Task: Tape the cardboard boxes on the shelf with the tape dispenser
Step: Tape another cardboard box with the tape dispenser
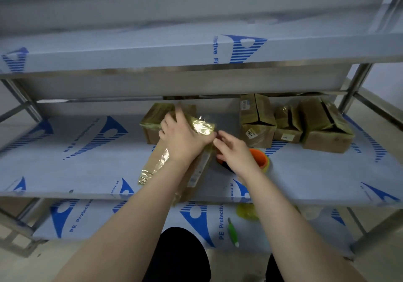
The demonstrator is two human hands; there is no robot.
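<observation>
A long cardboard box [196, 172] lies diagonally on the middle shelf [87, 172], with shiny yellowish tape along its top and end. My left hand [183, 135] lies on its far end and holds it, the fingers wrapped over the left edge. My right hand [233, 151] is just right of that end, its fingertips touching the tape beside my left thumb. The orange tape dispenser [260, 158], with a yellow-green roll, rests on the shelf, partly hidden by my right hand.
Another taped box [152, 122] stands behind the long one. Three more cardboard boxes [257, 125] [287, 125] [327, 129] stand at the back right. On the lower shelf lie a yellow tape wad [246, 211] and a green-handled tool [233, 232]. An upper shelf overhangs.
</observation>
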